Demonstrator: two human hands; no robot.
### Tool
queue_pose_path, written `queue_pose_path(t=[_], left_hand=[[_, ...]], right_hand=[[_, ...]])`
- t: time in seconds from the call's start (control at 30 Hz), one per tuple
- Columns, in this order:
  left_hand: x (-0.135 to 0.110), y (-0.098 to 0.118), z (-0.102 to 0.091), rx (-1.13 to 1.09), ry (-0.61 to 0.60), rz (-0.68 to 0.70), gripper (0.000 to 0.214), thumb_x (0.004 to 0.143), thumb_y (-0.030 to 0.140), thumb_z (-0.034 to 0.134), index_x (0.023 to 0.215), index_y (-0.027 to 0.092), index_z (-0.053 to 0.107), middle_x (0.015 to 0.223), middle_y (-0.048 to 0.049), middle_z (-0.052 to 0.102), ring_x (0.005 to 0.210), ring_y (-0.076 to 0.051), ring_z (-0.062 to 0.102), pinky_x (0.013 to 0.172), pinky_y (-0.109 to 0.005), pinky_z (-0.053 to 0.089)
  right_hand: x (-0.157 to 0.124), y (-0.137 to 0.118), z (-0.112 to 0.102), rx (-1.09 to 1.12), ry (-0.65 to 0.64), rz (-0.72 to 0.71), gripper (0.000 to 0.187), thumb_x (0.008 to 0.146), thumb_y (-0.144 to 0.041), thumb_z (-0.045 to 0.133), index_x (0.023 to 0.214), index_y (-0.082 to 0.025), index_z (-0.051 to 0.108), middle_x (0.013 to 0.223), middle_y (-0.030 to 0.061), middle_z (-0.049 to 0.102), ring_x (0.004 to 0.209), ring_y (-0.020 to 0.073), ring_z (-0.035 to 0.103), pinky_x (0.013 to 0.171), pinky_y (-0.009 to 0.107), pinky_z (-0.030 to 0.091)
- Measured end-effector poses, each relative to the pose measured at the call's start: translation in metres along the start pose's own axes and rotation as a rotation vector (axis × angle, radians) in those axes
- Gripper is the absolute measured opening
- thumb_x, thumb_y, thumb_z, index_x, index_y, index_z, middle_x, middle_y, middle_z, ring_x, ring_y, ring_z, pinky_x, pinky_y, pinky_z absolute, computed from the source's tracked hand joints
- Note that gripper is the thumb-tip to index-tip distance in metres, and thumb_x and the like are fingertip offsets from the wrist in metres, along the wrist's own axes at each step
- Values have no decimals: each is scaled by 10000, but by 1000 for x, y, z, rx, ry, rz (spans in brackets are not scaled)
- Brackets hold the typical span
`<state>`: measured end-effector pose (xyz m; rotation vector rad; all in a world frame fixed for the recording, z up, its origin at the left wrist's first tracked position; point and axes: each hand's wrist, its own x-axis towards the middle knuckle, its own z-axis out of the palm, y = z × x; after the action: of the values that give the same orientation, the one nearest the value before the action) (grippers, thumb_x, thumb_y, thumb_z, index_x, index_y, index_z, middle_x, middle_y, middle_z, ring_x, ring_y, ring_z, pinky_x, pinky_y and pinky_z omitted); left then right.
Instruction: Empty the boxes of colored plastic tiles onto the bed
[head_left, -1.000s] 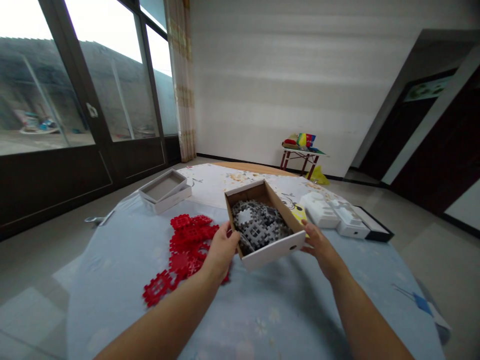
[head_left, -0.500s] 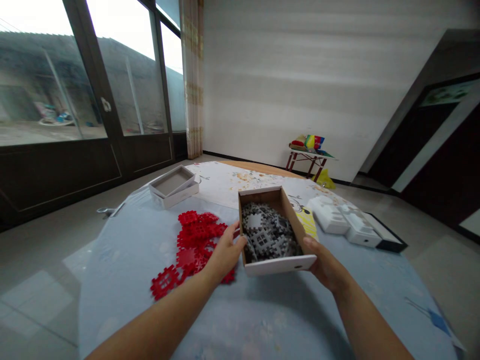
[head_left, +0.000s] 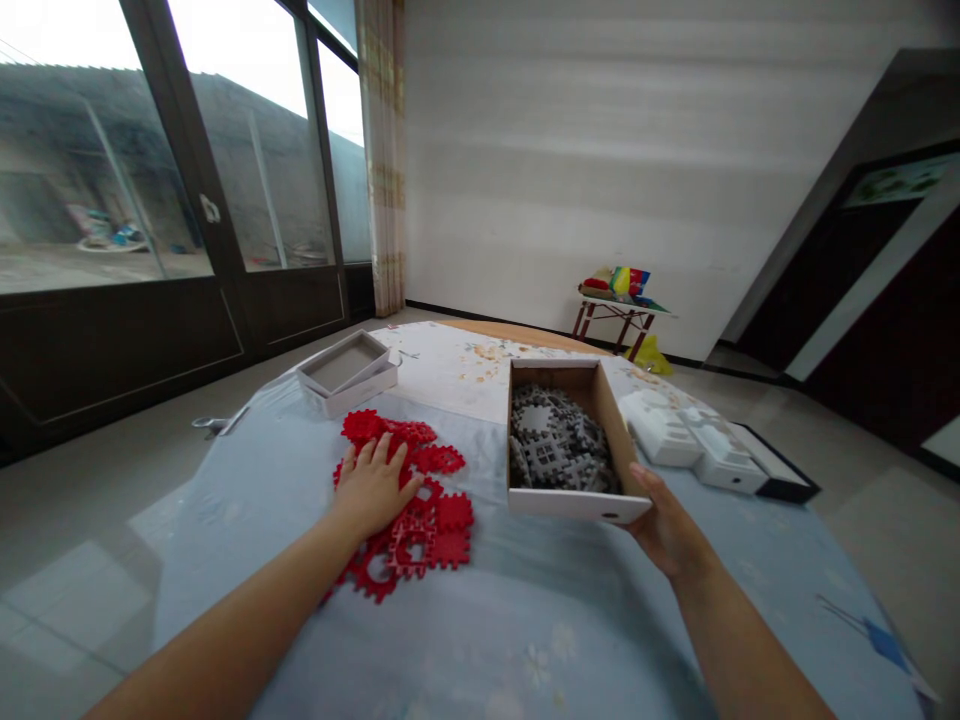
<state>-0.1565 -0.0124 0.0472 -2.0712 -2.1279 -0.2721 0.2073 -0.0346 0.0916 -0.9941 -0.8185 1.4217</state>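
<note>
My left hand (head_left: 375,490) lies with spread fingers on a loose pile of red toothed plastic building pieces (head_left: 452,528), covering some of them. At the right, my right hand (head_left: 666,525) grips the near right corner of a cardboard box (head_left: 570,503), white outside and brown inside. Grey toothed plastic pieces (head_left: 555,440) fill much of the box, which is tilted so its inside faces me. A shadow on the cloth beneath suggests the box is held above the table.
A grey-and-white box with a tray (head_left: 352,370) stands at the back left of the cloth-covered table (head_left: 247,520). White packages (head_left: 664,430) and a black-edged box (head_left: 780,465) lie at the right. Scissors (head_left: 210,424) rest at the left edge.
My left hand has let go of the box and moved left onto the red pieces, which have shifted. The box has moved a little right and away in my right hand.
</note>
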Motion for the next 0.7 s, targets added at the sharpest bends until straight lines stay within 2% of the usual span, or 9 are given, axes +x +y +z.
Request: queue_pose_path(t=[0.13, 0.2, 0.27, 0.37, 0.47, 0.57, 0.63, 0.7], left_hand=[[6, 31, 11, -51, -54, 89, 725, 758, 673, 312, 1318, 230, 434, 1432, -166, 305, 1313, -341, 240, 1035, -555, 43], [8, 49, 11, -115, -122, 111, 747, 753, 695, 277, 1342, 250, 389, 1451, -153, 263, 1331, -347, 185, 1003, -619, 47], [9, 65, 7, -179, -186, 142, 732, 762, 695, 251, 1350, 274, 366, 1465, -126, 235, 1339, -353, 149, 961, -680, 42], [6, 77, -6, -281, -266, 246, 677, 797, 658, 232, 1358, 294, 339, 1470, -85, 230, 1345, -328, 145, 959, -691, 7], [-1, 74, -22, -440, -346, 375, 622, 833, 607, 235, 1378, 309, 281, 1473, -51, 229, 1340, -285, 195, 1004, -640, 28], [-9, 60, -32, -611, -374, 483, 598, 850, 558, 285, 1384, 289, 275, 1445, -37, 314, 1306, -232, 298, 1066, -482, 162], [-13, 49, -33, -654, -310, 491, 573, 855, 511, 329, 1363, 246, 335, 1404, -44, 393, 1269, -200, 362, 1051, -355, 258], [-13, 35, -31, -591, -187, 447, 521, 857, 458, 359, 1316, 219, 412, 1361, -57, 451, 1238, -193, 402, 1028, -319, 291]], right_hand=[[-2, -2, 2, -29, 3, -23, 339, 721, -381, 620, 1029, -240, 603, 895, -1, 682, 716, 186, 635, 590, 306, 550], [-3, -2, 3, -40, 8, -34, 342, 716, -384, 623, 1029, -248, 605, 899, -3, 679, 725, 186, 633, 587, 304, 551], [-3, -3, 3, -60, 0, -42, 352, 714, -395, 623, 1036, -254, 603, 909, -4, 677, 750, 193, 633, 597, 312, 553], [-3, -3, 4, -130, -27, -82, 400, 717, -424, 609, 1082, -265, 582, 987, 0, 667, 846, 211, 627, 617, 311, 548], [-3, -6, 8, -222, -47, -152, 485, 715, -440, 601, 1163, -269, 532, 1138, 17, 614, 986, 225, 591, 671, 299, 537], [-2, -12, 13, -333, -30, -191, 565, 707, -448, 603, 1221, -245, 484, 1182, 49, 585, 1056, 241, 559, 767, 326, 514], [1, -18, 16, -408, 8, -225, 603, 697, -450, 612, 1241, -237, 461, 1150, 62, 598, 1055, 243, 558, 808, 337, 495], [5, -25, 20, -480, 26, -265, 637, 688, -458, 618, 1258, -240, 436, 1105, 63, 612, 1019, 239, 572, 815, 345, 486]])
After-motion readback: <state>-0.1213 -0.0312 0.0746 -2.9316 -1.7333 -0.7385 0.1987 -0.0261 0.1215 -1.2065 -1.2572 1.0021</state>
